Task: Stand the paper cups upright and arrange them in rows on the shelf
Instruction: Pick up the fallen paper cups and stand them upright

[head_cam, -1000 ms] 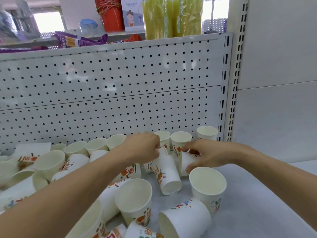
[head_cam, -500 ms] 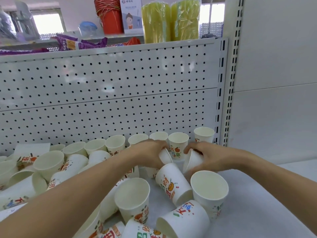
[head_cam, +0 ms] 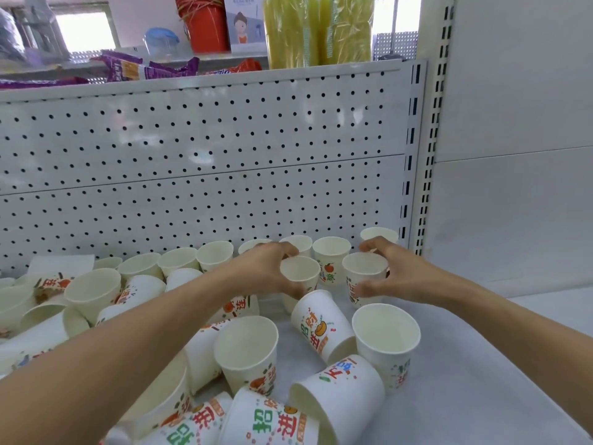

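White paper cups with orange and green print lie in a heap on the white shelf (head_cam: 487, 387). A row of upright cups (head_cam: 331, 249) stands along the pegboard back. My left hand (head_cam: 263, 271) grips an upright cup (head_cam: 300, 272) just in front of that row. My right hand (head_cam: 398, 276) curls its thumb and fingers round another upright cup (head_cam: 364, 268) beside it. Closer to me, one cup (head_cam: 321, 330) lies tipped on its side, and an upright cup (head_cam: 386, 330) stands to its right. Another upright cup (head_cam: 246, 346) stands under my left forearm.
A white pegboard (head_cam: 192, 171) backs the shelf, and a slotted post (head_cam: 426, 155) bounds it on the right. Several fallen cups (head_cam: 337, 391) crowd the front and left. The upper shelf carries purple packets (head_cam: 144, 70), a red bucket (head_cam: 205, 27) and yellow packs (head_cam: 317, 30).
Both hands turned their tilted cups upright and moved them back toward the rear row. The cup lying between the hands rolled nearer to me.
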A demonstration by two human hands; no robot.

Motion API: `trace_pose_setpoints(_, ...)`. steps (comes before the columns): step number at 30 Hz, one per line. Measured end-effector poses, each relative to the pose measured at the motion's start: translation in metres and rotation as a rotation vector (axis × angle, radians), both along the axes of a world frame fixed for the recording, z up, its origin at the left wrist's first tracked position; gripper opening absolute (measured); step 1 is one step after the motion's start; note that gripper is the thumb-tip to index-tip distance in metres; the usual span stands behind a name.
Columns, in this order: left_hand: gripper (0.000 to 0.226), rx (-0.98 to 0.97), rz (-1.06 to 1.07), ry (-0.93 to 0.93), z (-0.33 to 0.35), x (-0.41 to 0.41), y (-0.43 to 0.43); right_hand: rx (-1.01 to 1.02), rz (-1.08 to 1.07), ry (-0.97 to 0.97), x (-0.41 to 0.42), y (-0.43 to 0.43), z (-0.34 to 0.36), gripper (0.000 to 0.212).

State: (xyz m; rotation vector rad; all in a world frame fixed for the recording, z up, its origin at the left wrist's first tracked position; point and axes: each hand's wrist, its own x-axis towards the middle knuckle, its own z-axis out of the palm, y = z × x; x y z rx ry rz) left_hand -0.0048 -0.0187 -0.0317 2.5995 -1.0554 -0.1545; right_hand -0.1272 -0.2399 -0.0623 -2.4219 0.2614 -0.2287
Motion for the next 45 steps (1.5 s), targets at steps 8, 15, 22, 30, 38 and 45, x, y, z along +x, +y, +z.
trace_pose_setpoints(8,0.046,-0.074,0.014,-0.139,0.042,-0.032,0.019,-0.029,0.028,-0.157,-0.040,-0.004,0.022,0.079)
trace_pose_setpoints(15,0.035,0.149,-0.043,-0.071,0.024,-0.069,0.009,-0.076,0.351,0.071,-0.087,0.017,0.018,0.090)
trace_pose_setpoints(22,0.038,0.099,0.034,-0.043,0.009,-0.077,-0.007,-0.029,0.282,-0.076,-0.094,0.020,0.007,0.061)
trace_pose_setpoints(30,0.044,-0.006,0.128,-0.002,-0.003,-0.083,-0.032,0.020,0.268,-0.159,-0.099,0.012,0.003,0.056)
trace_pose_setpoints(38,0.016,-0.081,0.096,0.028,-0.004,-0.086,-0.043,0.030,0.222,-0.188,-0.103,-0.007,0.006,0.057)
trace_pose_setpoints(45,0.006,-0.101,-0.104,-0.355,0.008,-0.100,-0.030,-0.062,0.044,-0.201,-0.085,-0.031,0.014,0.068)
